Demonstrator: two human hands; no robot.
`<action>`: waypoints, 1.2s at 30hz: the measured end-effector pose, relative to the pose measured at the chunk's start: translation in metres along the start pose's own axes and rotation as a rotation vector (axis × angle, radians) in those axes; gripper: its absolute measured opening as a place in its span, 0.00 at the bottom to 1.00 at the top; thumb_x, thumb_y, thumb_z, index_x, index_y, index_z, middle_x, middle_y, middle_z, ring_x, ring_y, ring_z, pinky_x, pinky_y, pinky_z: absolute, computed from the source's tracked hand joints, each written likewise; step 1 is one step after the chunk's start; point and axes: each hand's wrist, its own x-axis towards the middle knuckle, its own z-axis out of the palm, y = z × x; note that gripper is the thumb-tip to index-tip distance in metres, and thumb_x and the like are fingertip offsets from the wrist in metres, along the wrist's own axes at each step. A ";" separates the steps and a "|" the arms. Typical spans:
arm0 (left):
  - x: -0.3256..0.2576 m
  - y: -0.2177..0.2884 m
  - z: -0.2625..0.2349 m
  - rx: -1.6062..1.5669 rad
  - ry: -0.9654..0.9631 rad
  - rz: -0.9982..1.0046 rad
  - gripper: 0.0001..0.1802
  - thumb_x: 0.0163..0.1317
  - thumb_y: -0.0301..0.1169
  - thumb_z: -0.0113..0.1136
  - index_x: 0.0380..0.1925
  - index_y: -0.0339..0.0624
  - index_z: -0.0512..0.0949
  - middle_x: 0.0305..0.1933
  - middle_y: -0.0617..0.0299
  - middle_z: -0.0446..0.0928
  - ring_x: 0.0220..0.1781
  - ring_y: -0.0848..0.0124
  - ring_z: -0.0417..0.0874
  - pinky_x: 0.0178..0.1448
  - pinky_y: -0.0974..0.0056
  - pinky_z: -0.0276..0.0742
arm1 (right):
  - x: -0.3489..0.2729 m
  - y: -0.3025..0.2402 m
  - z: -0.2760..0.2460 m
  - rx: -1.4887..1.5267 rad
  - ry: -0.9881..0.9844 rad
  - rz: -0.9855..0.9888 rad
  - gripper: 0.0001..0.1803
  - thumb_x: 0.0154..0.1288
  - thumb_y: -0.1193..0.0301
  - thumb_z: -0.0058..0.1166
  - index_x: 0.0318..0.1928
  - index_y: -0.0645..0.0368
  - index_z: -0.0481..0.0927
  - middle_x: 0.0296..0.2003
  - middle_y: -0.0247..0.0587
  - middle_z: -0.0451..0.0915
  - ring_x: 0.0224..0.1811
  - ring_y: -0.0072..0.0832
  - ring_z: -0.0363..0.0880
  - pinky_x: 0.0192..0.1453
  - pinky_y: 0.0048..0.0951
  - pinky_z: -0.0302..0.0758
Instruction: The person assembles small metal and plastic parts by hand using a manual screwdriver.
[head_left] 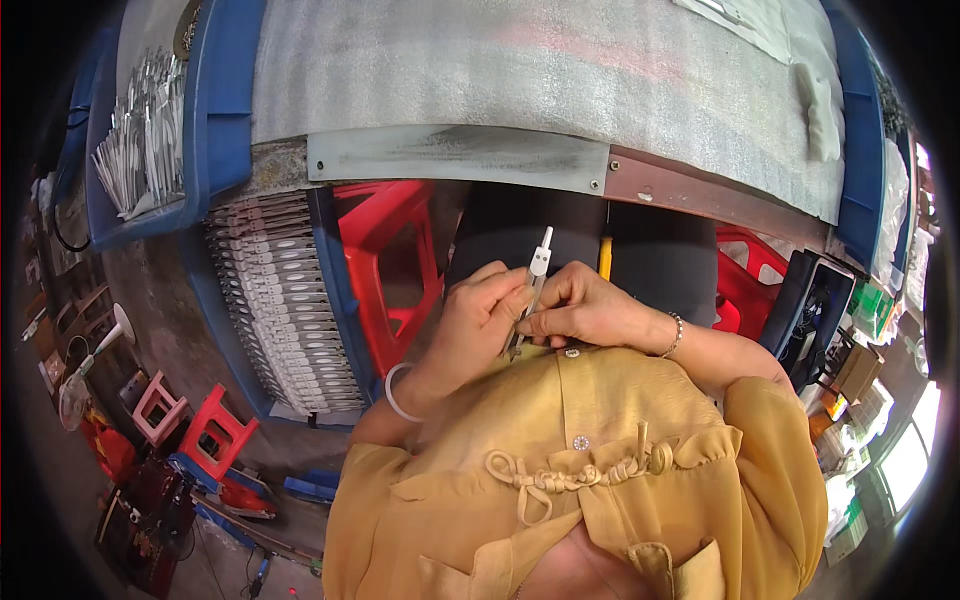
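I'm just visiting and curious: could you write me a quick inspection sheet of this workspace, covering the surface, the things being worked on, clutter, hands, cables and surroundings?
Surface: grey foam-covered bench top with a metal edge strip.
Job's things: a slim white clip-like piece held upright between both hands, close to the chest.
Clutter: a stack of similar white pieces in rows at the left; a blue bin of loose white pieces.
Hands: left hand and right hand both pinch the piece; a bangle on the left wrist, a bracelet on the right.
Cables: a dark cable at far left.
Surroundings: red plastic stools under the bench, small stools on the floor, boxes at right.
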 end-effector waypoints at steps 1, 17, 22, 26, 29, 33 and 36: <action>0.004 -0.004 -0.003 -0.001 -0.038 0.065 0.11 0.67 0.29 0.56 0.45 0.32 0.78 0.28 0.60 0.72 0.22 0.72 0.71 0.26 0.68 0.65 | 0.000 -0.001 -0.001 0.028 -0.013 0.029 0.12 0.62 0.69 0.62 0.24 0.65 0.83 0.18 0.34 0.78 0.18 0.14 0.72 0.22 0.18 0.67; 0.013 -0.035 -0.001 -1.255 -0.232 -0.185 0.13 0.66 0.35 0.59 0.47 0.43 0.81 0.49 0.56 0.74 0.42 0.65 0.80 0.44 0.59 0.78 | -0.045 0.003 -0.036 -0.768 0.746 -0.185 0.19 0.64 0.73 0.57 0.54 0.65 0.73 0.30 0.51 0.82 0.26 0.34 0.81 0.31 0.32 0.73; 0.012 -0.019 -0.002 -1.019 -0.187 -0.261 0.12 0.71 0.32 0.52 0.46 0.36 0.79 0.34 0.59 0.78 0.34 0.69 0.81 0.39 0.67 0.76 | -0.017 0.031 -0.030 -0.656 0.746 -0.253 0.27 0.61 0.76 0.53 0.60 0.64 0.61 0.31 0.54 0.77 0.34 0.51 0.78 0.39 0.43 0.74; 0.006 -0.005 0.012 -0.821 -0.049 -0.224 0.13 0.73 0.31 0.48 0.45 0.33 0.78 0.27 0.62 0.75 0.27 0.75 0.76 0.35 0.71 0.71 | -0.043 0.028 -0.028 -0.378 0.810 -0.370 0.23 0.63 0.76 0.51 0.57 0.63 0.63 0.31 0.41 0.74 0.29 0.27 0.72 0.34 0.29 0.70; 0.004 0.009 0.026 -0.547 -0.016 -0.248 0.12 0.72 0.31 0.48 0.42 0.33 0.77 0.27 0.62 0.75 0.25 0.81 0.72 0.30 0.74 0.67 | -0.075 0.000 -0.034 0.140 0.350 -0.237 0.19 0.66 0.76 0.51 0.56 0.60 0.67 0.31 0.38 0.74 0.32 0.16 0.71 0.34 0.22 0.70; 0.011 0.008 0.037 -0.726 0.050 -0.391 0.13 0.73 0.33 0.49 0.40 0.33 0.77 0.29 0.62 0.76 0.21 0.82 0.71 0.24 0.75 0.67 | -0.095 -0.022 -0.012 -0.614 0.407 -0.299 0.21 0.62 0.76 0.54 0.56 0.62 0.68 0.37 0.49 0.78 0.40 0.39 0.82 0.40 0.32 0.76; 0.015 0.007 0.034 -0.655 -0.007 -0.410 0.13 0.72 0.32 0.50 0.41 0.32 0.78 0.26 0.62 0.75 0.18 0.83 0.68 0.21 0.76 0.62 | -0.095 -0.016 -0.011 -0.820 0.413 -0.449 0.20 0.59 0.79 0.56 0.53 0.63 0.72 0.37 0.53 0.75 0.37 0.48 0.78 0.39 0.40 0.76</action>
